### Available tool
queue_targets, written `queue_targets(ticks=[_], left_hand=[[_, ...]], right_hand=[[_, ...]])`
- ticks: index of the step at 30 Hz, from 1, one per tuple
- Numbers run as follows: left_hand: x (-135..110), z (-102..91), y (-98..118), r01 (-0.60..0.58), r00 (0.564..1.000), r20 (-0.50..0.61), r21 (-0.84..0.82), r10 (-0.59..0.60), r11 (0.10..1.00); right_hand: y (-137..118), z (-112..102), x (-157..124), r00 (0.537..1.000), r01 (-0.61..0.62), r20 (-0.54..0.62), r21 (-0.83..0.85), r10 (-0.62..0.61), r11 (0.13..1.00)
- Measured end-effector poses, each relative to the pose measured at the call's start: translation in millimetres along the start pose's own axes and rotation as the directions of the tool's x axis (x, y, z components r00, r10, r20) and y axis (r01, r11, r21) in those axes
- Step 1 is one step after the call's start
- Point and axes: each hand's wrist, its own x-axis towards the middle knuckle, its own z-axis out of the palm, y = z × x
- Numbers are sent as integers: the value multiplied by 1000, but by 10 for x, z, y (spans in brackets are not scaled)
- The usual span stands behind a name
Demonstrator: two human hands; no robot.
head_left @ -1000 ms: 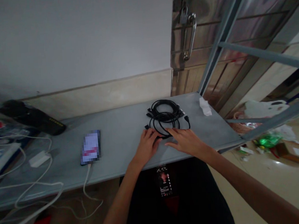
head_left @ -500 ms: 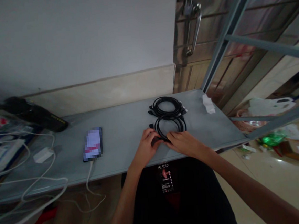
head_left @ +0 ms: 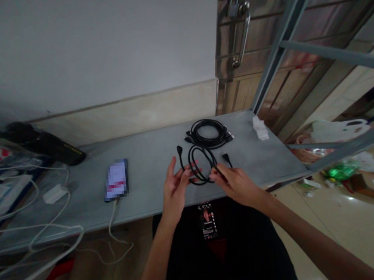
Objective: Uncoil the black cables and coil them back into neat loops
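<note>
Between my two hands is a black cable (head_left: 190, 158), looped into a coil, with a plug sticking out at each side. My left hand (head_left: 175, 192) grips the coil's left side, the thumb in front and some fingers behind the loops. On the right side, my right hand (head_left: 232, 180) pinches the coil with thumb and fingers. Just behind it, a pile of coiled black cables (head_left: 208, 132) lies flat on the grey table (head_left: 149, 160), several plugs poking out of it.
A phone (head_left: 116, 180) with a white charging cord lies left on the table. Farther left are a white adapter (head_left: 55, 193), tangled white cords and a black bottle (head_left: 45, 144). A crumpled white paper (head_left: 260, 128) sits at the right end, near the metal frame post (head_left: 273, 64). Another lit phone (head_left: 208, 221) rests on my lap.
Both hands have lifted the front coil off the table and drawn apart. Its loops now stand tilted up between them. The pile behind stays put.
</note>
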Motion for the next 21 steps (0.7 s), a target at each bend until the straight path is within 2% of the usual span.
queue_targets(ticks=[2,3,4,6,8,10,12,14,15,17,19,21], left_hand=[[-12,-177,191,-66,996,-52,12,66,998],[-10,-287,297,-103,991,-82,37,106,994],[-3,-409,408,-153,979,-123,68,160,986],[19,-673,626,-249,937,-224,105,267,963],[48,-945,819,-321,888,-310,113,340,940],[74,-1191,967,-370,832,-398,124,388,921],[93,-1374,1057,-377,794,-464,128,392,917],[102,-1464,1084,-374,779,-500,115,379,920],[104,-1469,1073,-371,780,-505,102,369,923],[106,-1400,1002,-352,804,-493,56,332,934],[106,-1243,872,-306,852,-453,-23,263,952],[104,-1035,698,-229,912,-373,-121,169,966]], right_hand=[[35,-261,-32,983,-79,-155,149,103,986],[74,-414,-50,954,-108,-250,228,165,968],[124,-579,-71,913,-129,-332,321,239,938],[234,-927,-131,790,-102,-460,554,405,827],[310,-1270,-218,712,-5,-482,723,510,691],[309,-1571,-325,682,32,-457,799,571,601],[229,-1794,-422,630,48,-469,819,619,572],[101,-1914,-472,594,62,-504,805,627,590],[33,-1931,-472,589,70,-525,790,614,609],[-93,-1872,-426,609,83,-551,759,570,645],[-189,-1694,-340,673,112,-546,742,498,661],[-256,-1413,-244,765,158,-516,730,385,665]])
